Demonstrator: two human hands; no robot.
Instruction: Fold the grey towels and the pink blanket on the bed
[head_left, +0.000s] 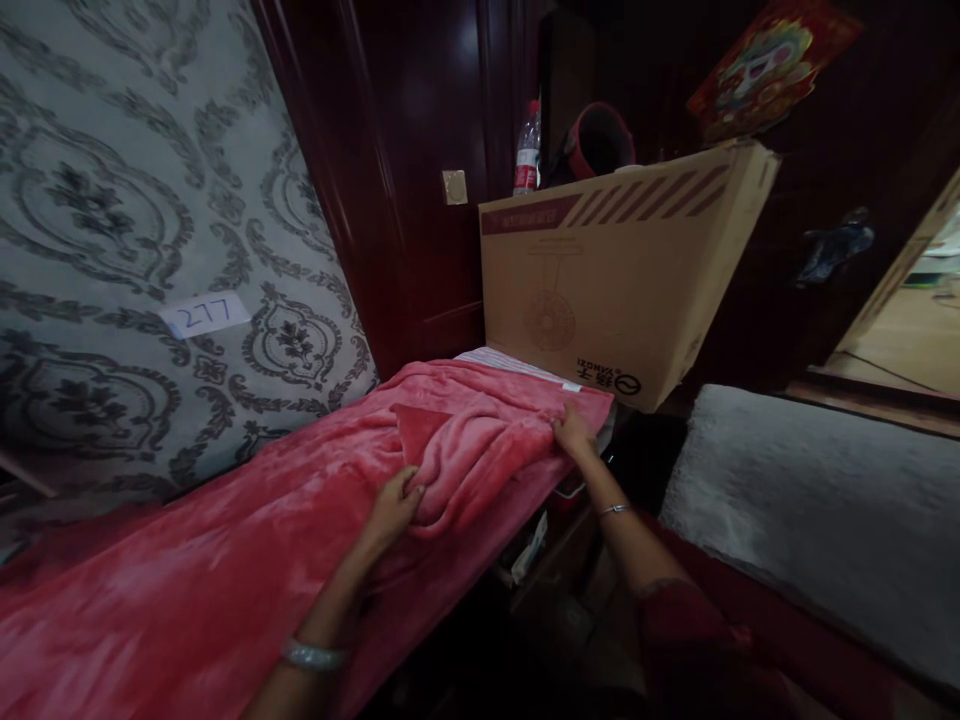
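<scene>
A plush pink-red blanket (247, 560) is spread over a long surface from the lower left to the middle, with bunched folds near its far end. My left hand (395, 505) pinches a fold of it between thumb and fingers. Further along, my right hand (576, 432) grips the blanket near its right edge. The fabric between the two hands is gathered into a loose, rounded fold. A small white tag (571, 387) shows near the far edge, and striped cloth (517, 362) peeks out beyond.
Behind the blanket stands a large cardboard box (600, 280), with a plastic bottle (528, 150) by its top edge. Patterned wallpaper (97, 200) bears a paper marked 277 (204, 314). To the right lies a grey plush-covered seat (817, 520). A dark door panel (397, 130) rises behind.
</scene>
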